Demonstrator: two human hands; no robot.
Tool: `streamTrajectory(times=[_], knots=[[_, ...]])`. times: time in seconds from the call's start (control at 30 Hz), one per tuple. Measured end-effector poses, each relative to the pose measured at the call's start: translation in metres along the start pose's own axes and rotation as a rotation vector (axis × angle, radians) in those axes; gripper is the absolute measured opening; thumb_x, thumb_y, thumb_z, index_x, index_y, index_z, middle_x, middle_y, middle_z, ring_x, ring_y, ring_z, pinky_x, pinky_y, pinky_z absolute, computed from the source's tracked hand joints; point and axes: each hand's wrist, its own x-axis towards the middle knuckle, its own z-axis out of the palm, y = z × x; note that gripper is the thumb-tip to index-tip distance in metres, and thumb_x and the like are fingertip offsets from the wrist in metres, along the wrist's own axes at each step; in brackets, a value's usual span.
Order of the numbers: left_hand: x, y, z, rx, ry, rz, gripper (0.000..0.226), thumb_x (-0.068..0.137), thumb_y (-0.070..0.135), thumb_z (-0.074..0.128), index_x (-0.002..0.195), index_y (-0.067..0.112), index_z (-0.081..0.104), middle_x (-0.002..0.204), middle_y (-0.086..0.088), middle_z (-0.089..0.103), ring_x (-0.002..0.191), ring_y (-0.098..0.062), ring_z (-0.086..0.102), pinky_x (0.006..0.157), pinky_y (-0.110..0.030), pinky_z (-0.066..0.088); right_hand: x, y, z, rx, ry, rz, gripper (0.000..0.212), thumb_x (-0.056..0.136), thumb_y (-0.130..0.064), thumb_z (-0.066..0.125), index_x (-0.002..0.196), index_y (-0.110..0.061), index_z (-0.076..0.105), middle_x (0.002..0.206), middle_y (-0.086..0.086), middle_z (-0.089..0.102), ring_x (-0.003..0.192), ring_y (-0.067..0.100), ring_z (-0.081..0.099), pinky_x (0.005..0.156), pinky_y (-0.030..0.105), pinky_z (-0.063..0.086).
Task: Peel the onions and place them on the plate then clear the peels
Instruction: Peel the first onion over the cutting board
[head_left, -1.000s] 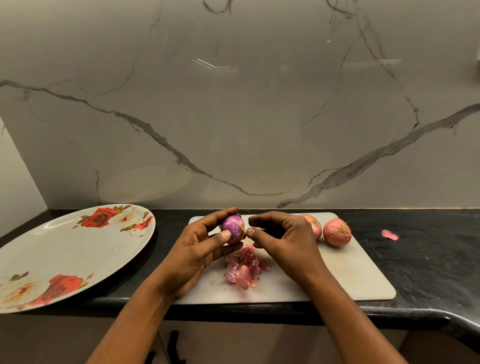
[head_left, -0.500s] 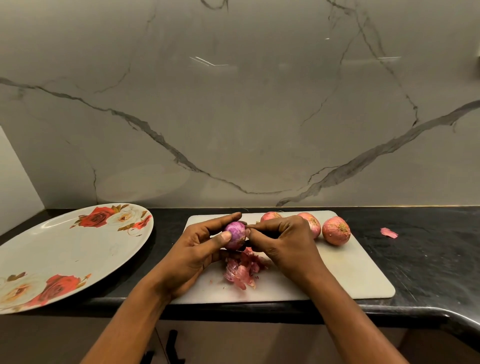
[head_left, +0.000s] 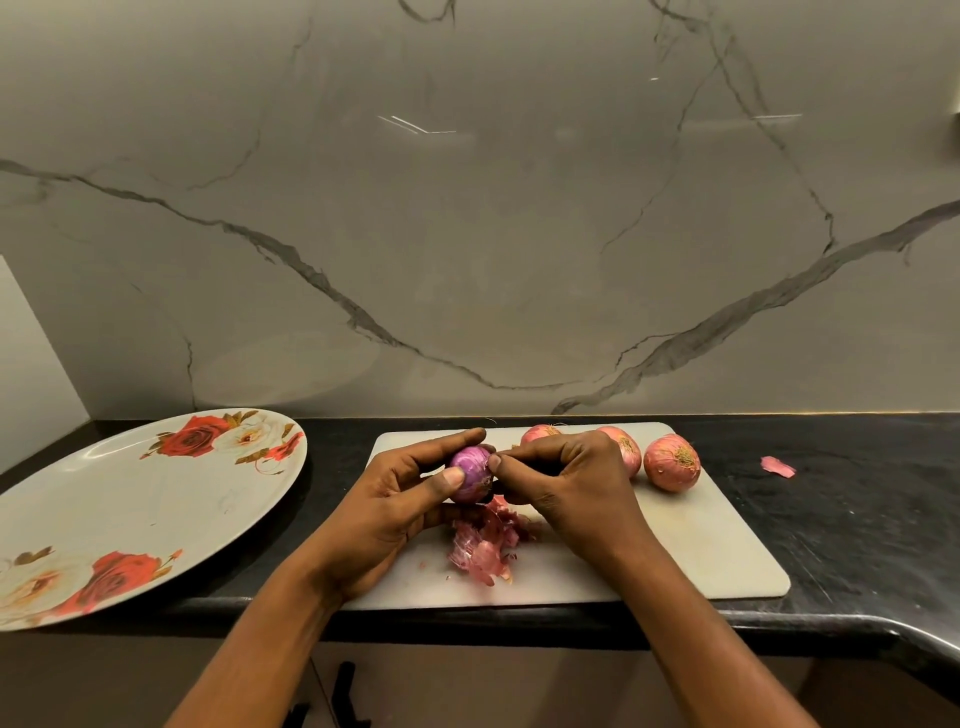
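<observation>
Onion (head_left: 470, 470), nearly bare, gripped in the left hand (head_left: 395, 499); right hand (head_left: 576, 483) fingers (head_left: 524, 453) pinch its skin. Slick flesh may slip and roll off the surface (head_left: 857, 519).

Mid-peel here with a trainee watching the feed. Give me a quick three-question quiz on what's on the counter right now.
1. True or false: the plate already holds an onion.
2. How many unpeeled onions lie on the cutting board? A) one B) three C) five
3. Fill in: the purple onion, by the pile of peels, is gripped in the ___ hand.
Key: 1 false. 2 B. 3 left: the left hand grips it while the right hand pinches at its top.
</observation>
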Motion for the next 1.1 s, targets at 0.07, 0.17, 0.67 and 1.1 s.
streamTrajectory(times=[0.07,0.17,0.67,1.1], knots=[[0.000,-0.001,-0.001,0.002,-0.006,-0.002,0.045,0.101,0.009,0.058,0.146,0.016,0.061,0.144,-0.006,0.066,0.133,-0.029,0.063,0.108,-0.043,0.055,0.000,0.001,0.000,-0.008,0.005,0.003,0.008,0.091,-0.018,0.082,0.097,-0.022,0.086,0.081,-0.003,0.081,0.075,0.019,0.079,0.073,0.049,0.066],[0.000,0.000,0.000,-0.015,-0.006,-0.010,0.045,0.100,0.010,0.059,0.145,0.017,0.062,0.144,-0.007,0.066,0.132,-0.030,0.064,0.105,-0.042,0.057,0.001,0.000,0.000,-0.009,0.013,0.001,0.010,0.092,-0.013,0.080,0.097,-0.020,0.085,0.081,-0.002,0.081,0.076,0.017,0.079,0.073,0.046,0.067],[0.000,0.002,0.002,-0.040,0.024,0.022,0.048,0.097,0.005,0.060,0.145,0.013,0.060,0.142,-0.009,0.067,0.127,-0.031,0.067,0.102,-0.042,0.059,-0.001,-0.003,0.001,-0.046,0.033,-0.051,0.010,0.092,-0.015,0.081,0.099,-0.019,0.086,0.083,-0.009,0.081,0.078,0.010,0.078,0.074,0.034,0.065],[-0.002,0.005,0.004,-0.051,0.056,0.044,0.051,0.093,0.000,0.065,0.142,0.013,0.062,0.140,-0.006,0.068,0.126,-0.030,0.068,0.100,-0.041,0.060,-0.004,-0.009,0.001,-0.059,-0.014,0.007,0.009,0.092,-0.023,0.081,0.098,-0.017,0.086,0.083,-0.006,0.081,0.078,0.012,0.078,0.075,0.040,0.067]])
